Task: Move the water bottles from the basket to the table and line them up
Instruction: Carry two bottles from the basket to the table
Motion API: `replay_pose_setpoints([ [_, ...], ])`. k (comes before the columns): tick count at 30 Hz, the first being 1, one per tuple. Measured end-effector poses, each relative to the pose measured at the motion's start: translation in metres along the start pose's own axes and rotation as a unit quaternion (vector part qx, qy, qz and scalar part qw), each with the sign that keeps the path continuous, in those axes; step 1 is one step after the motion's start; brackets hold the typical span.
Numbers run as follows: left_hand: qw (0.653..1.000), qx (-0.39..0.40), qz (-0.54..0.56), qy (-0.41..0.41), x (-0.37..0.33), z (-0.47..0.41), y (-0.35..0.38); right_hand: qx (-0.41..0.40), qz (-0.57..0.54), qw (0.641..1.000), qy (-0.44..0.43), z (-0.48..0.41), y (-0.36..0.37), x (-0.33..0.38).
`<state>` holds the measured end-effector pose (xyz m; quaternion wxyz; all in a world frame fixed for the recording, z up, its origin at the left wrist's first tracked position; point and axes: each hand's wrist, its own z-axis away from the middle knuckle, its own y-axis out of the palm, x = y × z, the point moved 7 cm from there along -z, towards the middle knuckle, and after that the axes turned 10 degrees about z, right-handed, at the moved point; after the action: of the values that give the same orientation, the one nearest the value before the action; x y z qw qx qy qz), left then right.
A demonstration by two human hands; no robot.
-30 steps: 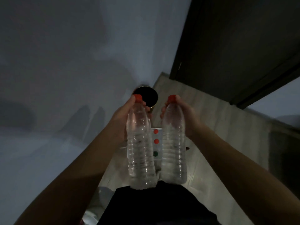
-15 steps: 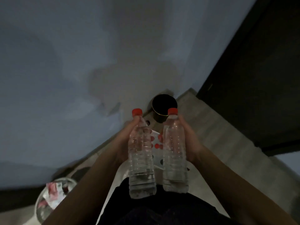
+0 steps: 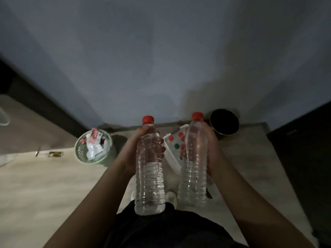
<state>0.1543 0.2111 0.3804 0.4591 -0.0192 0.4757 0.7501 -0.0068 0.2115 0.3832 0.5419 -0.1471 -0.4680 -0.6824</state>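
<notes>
Left bottle (image 3: 149,169) and right bottle (image 3: 194,167) hide much of the white basket (image 3: 171,159).

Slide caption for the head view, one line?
Left hand holds the left bottle, right hand the right bottle, both red-capped and upright above the white basket.

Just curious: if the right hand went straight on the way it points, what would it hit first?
Likely the black round bin just beyond the right hand and its bottle. Depth is unclear; the bin may sit lower, so the hand might pass over to the wall.
</notes>
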Motion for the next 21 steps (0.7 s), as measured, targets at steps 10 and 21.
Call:
replay_pose_setpoints([
  [10, 0.983, -0.074, 0.131, 0.107, -0.04, 0.091, -0.095, 0.017, 0.168, 0.984, 0.047, -0.04, 0.096, -0.044],
  [21, 0.951, -0.126, 0.163, 0.23, -0.086, 0.258, -0.252, 0.117, 0.165, 0.976, 0.086, -0.057, 0.289, -0.153],
])
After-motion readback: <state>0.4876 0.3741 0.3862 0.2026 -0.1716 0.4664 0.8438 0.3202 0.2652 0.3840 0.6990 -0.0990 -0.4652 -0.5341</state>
